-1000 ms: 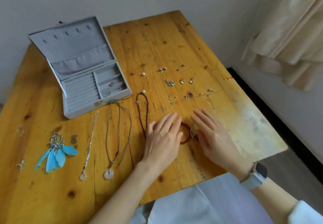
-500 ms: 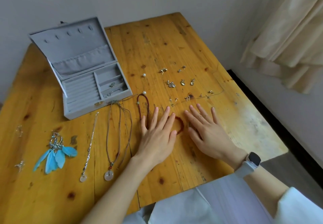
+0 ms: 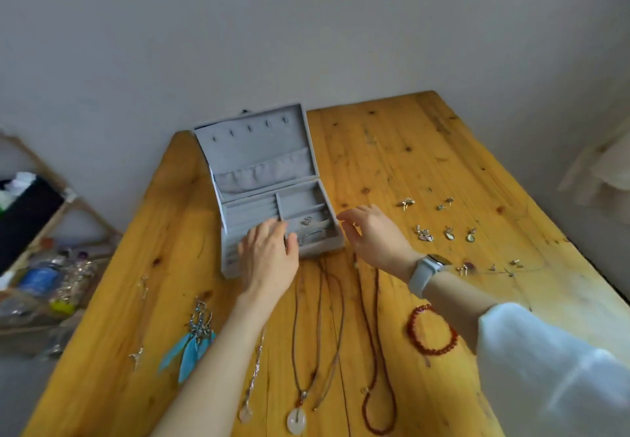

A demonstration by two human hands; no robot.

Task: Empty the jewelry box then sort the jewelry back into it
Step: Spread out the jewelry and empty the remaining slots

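Hands relaxed | left [image 3: 269,255] on jewelry box [image 3: 272,194] | right [image 3: 373,237] beside it

Left forearm [image 3: 218,361] bare; right wrist wears a grey-strapped smartwatch [image 3: 428,271]; white sleeve [image 3: 545,368] behind it.

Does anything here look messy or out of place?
Nothing is damaged or spilled. The jewelry box stands open, a few pieces still inside, while necklaces and the red bead bracelet lie spread across the wooden table.
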